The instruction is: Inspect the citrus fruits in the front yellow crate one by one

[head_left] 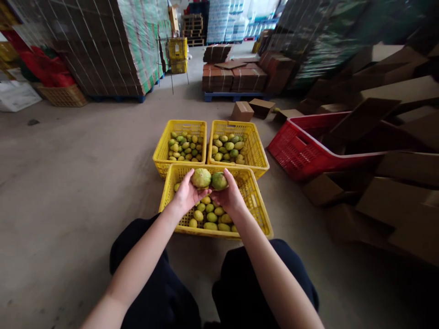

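Observation:
My left hand [189, 194] is closed around a roundish yellow-green fruit [201, 178], thumb along its side. Right beside it, my right hand [230, 194] grips a darker green fruit [219, 181]. The two fruits are side by side, close together or touching, above the near yellow crate [255, 201]. Inside that crate lie several smaller-looking yellow and green fruits [211, 217], partly hidden by my hands and forearms. The exact kind of fruit is not clear.
Behind stand a left yellow crate [161, 153] and a right yellow crate [257, 153], both holding similar fruits. A red crate [291, 155] with cardboard is at right, beside piled boxes [394, 196]. Bundled cardboard sits on a blue pallet [236, 96] further back.

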Tool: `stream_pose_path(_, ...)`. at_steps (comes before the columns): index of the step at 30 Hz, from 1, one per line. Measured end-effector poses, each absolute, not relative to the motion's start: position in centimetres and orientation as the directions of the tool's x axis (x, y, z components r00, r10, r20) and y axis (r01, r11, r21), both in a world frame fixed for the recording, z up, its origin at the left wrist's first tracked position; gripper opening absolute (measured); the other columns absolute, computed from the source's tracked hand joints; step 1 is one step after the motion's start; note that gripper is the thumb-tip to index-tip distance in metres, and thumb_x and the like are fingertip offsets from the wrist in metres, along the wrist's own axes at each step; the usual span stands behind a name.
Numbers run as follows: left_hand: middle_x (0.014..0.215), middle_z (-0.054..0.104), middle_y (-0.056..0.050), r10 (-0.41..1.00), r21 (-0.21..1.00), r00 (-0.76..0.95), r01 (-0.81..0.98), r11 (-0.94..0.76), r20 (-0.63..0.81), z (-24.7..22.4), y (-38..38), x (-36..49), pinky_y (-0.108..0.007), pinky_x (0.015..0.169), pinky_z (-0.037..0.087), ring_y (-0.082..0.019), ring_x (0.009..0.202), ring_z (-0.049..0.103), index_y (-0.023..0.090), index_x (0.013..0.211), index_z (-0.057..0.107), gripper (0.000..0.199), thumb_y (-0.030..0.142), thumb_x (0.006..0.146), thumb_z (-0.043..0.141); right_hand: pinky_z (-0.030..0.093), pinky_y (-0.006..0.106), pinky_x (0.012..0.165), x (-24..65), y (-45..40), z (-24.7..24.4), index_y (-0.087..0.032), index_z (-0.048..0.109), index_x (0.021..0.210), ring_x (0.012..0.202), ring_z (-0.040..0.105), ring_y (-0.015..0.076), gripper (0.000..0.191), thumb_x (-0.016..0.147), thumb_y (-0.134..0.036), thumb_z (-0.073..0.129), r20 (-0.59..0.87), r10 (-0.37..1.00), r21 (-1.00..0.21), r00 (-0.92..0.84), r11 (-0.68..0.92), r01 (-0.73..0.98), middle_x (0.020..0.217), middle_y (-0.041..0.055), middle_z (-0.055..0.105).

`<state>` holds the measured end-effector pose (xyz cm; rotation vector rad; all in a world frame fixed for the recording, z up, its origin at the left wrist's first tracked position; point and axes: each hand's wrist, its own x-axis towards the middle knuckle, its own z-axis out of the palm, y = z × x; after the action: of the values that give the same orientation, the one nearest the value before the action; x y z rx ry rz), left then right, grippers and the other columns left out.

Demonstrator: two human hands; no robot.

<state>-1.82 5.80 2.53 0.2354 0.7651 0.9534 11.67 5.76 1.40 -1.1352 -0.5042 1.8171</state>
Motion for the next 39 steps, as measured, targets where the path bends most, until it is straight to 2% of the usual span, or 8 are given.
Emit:
stream_pose_path(5,0.098,0.064,-0.005,0.922,0.658,0.180,-0.654,0.373,-0.344,2.4,5.7,-1.8,-0.026,0.065,0.054,-0.015,0.076,0.063,0.025,0.112,0.056,0.029,0.036,0.085,0.056,0.048,0.022,0.046,12.0,5.8,0.9,-0.019,0.058,0.079,0.056,0.057,0.0122,0.026,0.063,-0.031,0.072,-0.245,0.964,-0.799,-0.103,-0.261,-0.541,0.068,-0.0005,0.062)
stream_pose_path(9,0.118,0.056,-0.004,0.998,0.907,-0.056,-0.422,-0.005,-0.021,2.0,5.3,-2.0,-0.033,0.093,0.046,-0.019,0.106,0.056,0.028,0.121,0.050,0.061,0.019,0.067,0.076,0.054,0.033,0.074,12.5,5.6,0.7,-0.024,0.053,0.107,0.085,0.060,0.0183,0.055,0.057,-0.025,0.077,0.156,0.966,-0.978,0.204,0.180,-0.102,0.103,0.0015,0.060)
stream_pose_path(13,0.124,0.051,-0.007,0.946,0.947,-0.111,-0.077,-0.313,0.304,1.6,5.0,-1.9,-0.036,0.100,0.040,-0.023,0.117,0.049,0.027,0.129,0.045,0.077,0.020,0.061,0.080,0.048,0.043,0.091,12.7,5.2,0.9,-0.025,0.053,0.113,0.110,0.053,0.0252,0.048,0.068,-0.018,0.068,0.580,0.801,-0.768,0.151,0.476,0.428,0.119,0.0068,0.055)
stream_pose_path(20,0.123,0.054,-0.009,0.840,0.840,-0.090,0.159,-0.519,0.536,1.9,4.4,-1.7,-0.038,0.103,0.038,-0.024,0.118,0.049,0.023,0.119,0.052,0.056,0.023,0.067,0.075,0.048,0.043,0.093,12.0,4.9,-0.4,-0.027,0.042,0.124,0.111,0.056,0.0231,0.057,0.073,-0.015,0.064,0.708,0.685,-0.667,0.172,0.570,0.480,0.120,0.0073,0.058)
stream_pose_path(24,0.119,0.057,-0.008,0.878,0.881,-0.077,0.047,-0.470,0.473,2.4,4.2,-1.9,-0.035,0.098,0.041,-0.024,0.114,0.052,0.022,0.113,0.057,0.056,0.023,0.062,0.079,0.047,0.045,0.093,12.4,5.0,-0.2,-0.027,0.048,0.118,0.113,0.054,0.0247,0.054,0.069,-0.017,0.068,0.653,0.727,-0.739,0.212,0.551,0.388,0.120,0.0079,0.057)
stream_pose_path(28,0.109,0.064,-0.006,0.981,0.926,-0.028,-0.326,-0.190,0.191,2.8,4.7,-2.1,-0.029,0.088,0.045,-0.021,0.101,0.058,0.019,0.105,0.063,0.050,0.025,0.058,0.080,0.049,0.041,0.089,13.1,4.8,1.4,-0.027,0.051,0.118,0.104,0.059,0.0239,0.060,0.063,-0.023,0.075,0.394,0.918,-0.918,0.051,0.396,-0.032,0.118,0.0057,0.060)
stream_pose_path(34,0.083,0.067,-0.007,0.923,0.481,0.260,-0.794,0.371,-0.283,2.5,5.2,-2.0,-0.025,0.063,0.049,-0.017,0.075,0.062,0.012,0.092,0.066,0.038,0.044,0.073,0.064,0.046,0.041,0.091,12.5,4.5,1.9,-0.025,0.058,0.113,0.101,0.061,0.0247,0.048,0.067,-0.031,0.070,0.063,0.993,-0.951,-0.096,0.031,-0.308,0.107,0.0026,0.067)
stream_pose_path(39,0.076,0.066,-0.006,0.865,0.236,0.265,-0.890,0.389,-0.426,1.7,5.6,-1.5,-0.028,0.067,0.052,-0.017,0.075,0.063,0.014,0.084,0.062,0.019,0.030,0.077,0.055,0.046,0.040,0.088,11.9,5.1,0.9,-0.022,0.058,0.105,0.095,0.058,0.0241,0.039,0.069,-0.035,0.064,0.125,0.981,-0.990,0.147,0.133,-0.050,0.101,0.0036,0.064)
